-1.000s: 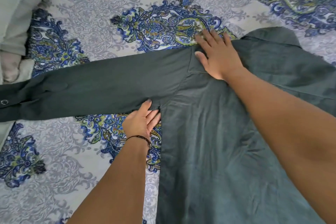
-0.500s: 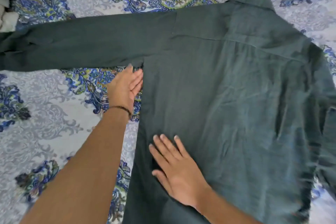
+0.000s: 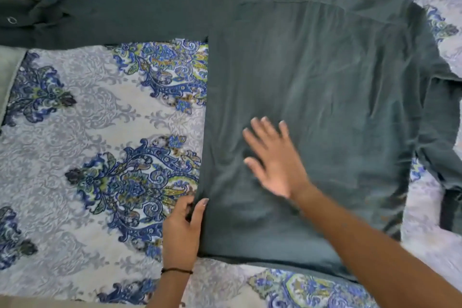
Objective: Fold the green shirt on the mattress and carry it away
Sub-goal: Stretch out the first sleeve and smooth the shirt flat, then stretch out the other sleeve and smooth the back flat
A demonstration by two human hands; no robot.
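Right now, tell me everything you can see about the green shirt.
The green shirt lies spread back-up on the patterned bedsheet, its top cut by the frame. It looks like dark, soft woven cloth, lightly creased, with a yoke seam across the shoulders. One long sleeve stretches straight left, its cuff showing a round snap; the other sleeve bends down along the right side. The left hand pinches its left edge near the hem; the right hand, blurred, lies flat with spread fingers on the lower back.

Green shirt (image 3: 312,82), blue paisley mattress (image 3: 87,132)
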